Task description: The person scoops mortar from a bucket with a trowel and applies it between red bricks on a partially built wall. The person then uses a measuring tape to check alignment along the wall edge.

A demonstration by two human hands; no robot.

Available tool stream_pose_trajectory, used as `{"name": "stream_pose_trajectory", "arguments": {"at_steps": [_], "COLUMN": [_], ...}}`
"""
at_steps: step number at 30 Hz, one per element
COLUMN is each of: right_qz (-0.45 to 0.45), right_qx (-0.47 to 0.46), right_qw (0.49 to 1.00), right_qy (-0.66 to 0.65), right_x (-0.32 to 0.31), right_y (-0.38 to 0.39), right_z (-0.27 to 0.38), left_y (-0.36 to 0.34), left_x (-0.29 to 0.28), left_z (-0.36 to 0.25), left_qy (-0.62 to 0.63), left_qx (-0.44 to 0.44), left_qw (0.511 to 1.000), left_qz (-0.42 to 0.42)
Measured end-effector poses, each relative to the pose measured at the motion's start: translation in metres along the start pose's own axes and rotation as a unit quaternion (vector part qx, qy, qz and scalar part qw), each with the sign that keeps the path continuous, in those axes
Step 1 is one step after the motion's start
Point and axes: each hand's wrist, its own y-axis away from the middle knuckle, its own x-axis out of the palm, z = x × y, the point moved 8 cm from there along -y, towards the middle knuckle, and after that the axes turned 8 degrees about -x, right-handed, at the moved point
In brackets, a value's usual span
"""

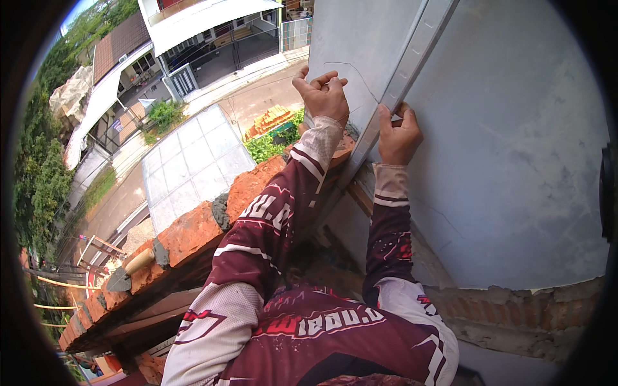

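- The grey plastered wall (515, 161) fills the right side, with a thin crack running across it.
- A brick wall (193, 231) with mortar joints runs off to the lower left; a trowel (132, 269) lies on it.
- A long metal straightedge (412, 58) leans against the plaster, slanting up to the right.
- The right hand (398, 136) clasps the straightedge's lower part, fingers wrapped round its edge.
- The left hand (324, 95) is curled, fingertips pinched together against the plaster just beside the bar.
- The step looks like setting the bar true on the plaster; any next move calls for steady pressure.
- No packages or signs show clearly.
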Motion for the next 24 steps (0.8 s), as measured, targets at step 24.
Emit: {"name": "stream_pose_trajectory", "arguments": {"at_steps": [24], "right_qz": [-0.035], "right_qx": [-0.002], "right_qw": [0.999], "right_qy": [0.019], "right_x": [-0.003], "right_y": [-0.002], "right_z": [0.004], "left_y": [0.062], "left_x": [0.031], "left_z": [0.024], "left_qy": [-0.09], "left_qx": [0.036], "left_qw": [0.983], "left_qz": [0.157]}}
